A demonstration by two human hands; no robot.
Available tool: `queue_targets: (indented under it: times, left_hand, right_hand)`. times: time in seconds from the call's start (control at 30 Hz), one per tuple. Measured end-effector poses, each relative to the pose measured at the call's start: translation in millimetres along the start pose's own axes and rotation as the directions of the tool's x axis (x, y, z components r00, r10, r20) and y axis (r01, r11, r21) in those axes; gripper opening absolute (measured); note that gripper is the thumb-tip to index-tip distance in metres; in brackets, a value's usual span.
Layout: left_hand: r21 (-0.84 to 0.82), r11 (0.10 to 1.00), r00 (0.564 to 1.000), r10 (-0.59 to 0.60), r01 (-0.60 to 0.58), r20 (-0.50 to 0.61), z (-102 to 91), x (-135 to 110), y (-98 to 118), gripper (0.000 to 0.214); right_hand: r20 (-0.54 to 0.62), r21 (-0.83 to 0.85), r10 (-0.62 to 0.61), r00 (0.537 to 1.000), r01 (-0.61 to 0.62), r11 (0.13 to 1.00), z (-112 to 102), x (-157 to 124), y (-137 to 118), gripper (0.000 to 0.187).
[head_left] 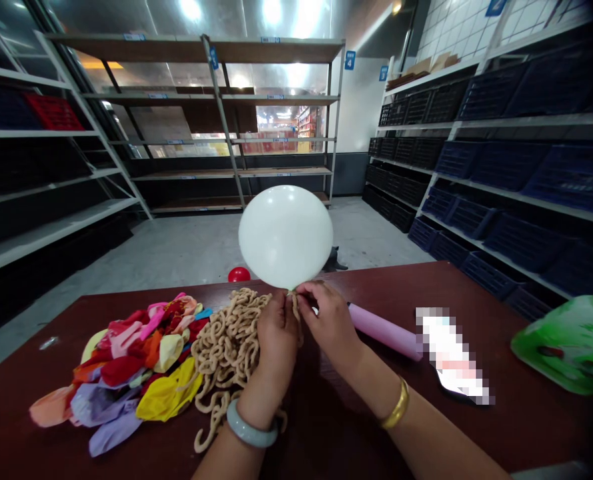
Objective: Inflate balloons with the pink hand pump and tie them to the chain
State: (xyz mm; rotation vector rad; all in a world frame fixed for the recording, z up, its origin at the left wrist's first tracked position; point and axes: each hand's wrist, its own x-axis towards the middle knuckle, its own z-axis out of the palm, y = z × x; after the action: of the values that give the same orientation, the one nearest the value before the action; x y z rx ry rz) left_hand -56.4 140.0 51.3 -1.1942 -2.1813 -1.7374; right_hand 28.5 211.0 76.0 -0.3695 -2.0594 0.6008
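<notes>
An inflated white balloon stands upright above the table's far edge, its neck pointing down between my hands. My left hand is closed around the neck, thumb and fingers pressed together. At the same spot my right hand pinches with thumb and forefinger. A short beige strand hangs between the fingers, touching both hands; how it joins the neck is hidden. Just left of my left hand lies a heap of thick, curly beige cord, partly covered by that hand and wrist. Beside it is a pile of uninflated, multicoloured balloons.
On the dark red table lie a pink cylinder, a phone with a blurred screen and a green plastic package. A red balloon shows beyond the far edge. Shelves with crates line the right.
</notes>
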Motion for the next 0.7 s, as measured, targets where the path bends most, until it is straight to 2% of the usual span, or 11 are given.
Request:
queue_targets:
  times: [0.07, 0.13, 0.27, 0.43, 0.53, 0.7]
  left_hand:
    - [0.097, 0.995, 1.000, 0.029, -0.030, 0.006, -2.5, 0.9, -0.9, 0.023]
    - [0.117, 0.993, 0.999, 0.026, -0.030, 0.031, -2.9, 0.6, -2.0, 0.023]
    - [-0.043, 0.999, 0.995, 0.007, -0.003, 0.099, 0.8, -3.3, -3.0, 0.021]
    - [-0.192, 0.981, 0.996, 0.038, -0.023, 0.075, 4.0, -5.6, -2.0, 0.019]
    - [-0.189, 0.981, 0.997, 0.062, -0.052, 0.047, 2.9, -4.3, -1.1, 0.019]
    - [-0.131, 0.989, 0.997, 0.074, -0.073, 0.003, -0.7, -3.2, 0.0, 0.020]
  right_hand:
    - [0.013, 0.034, 0.012, 1.000, -0.012, 0.999, -2.6, 1.6, 0.5, 0.011]
    - [0.013, 0.023, 0.039, 0.999, -0.039, 0.999, -4.1, 3.0, 1.3, 0.010]
    - [-0.022, 0.028, 0.136, 0.990, -0.136, 0.990, -4.9, 5.2, 1.7, 0.011]
    - [-0.046, 0.127, 0.243, 0.969, -0.236, 0.963, -2.9, 6.6, -1.1, 0.006]
    - [-0.065, 0.128, 0.240, 0.969, -0.230, 0.965, -1.6, 5.4, -3.2, 0.007]
    - [-0.040, 0.077, 0.133, 0.990, -0.129, 0.989, -3.9, 2.3, -3.4, 0.007]
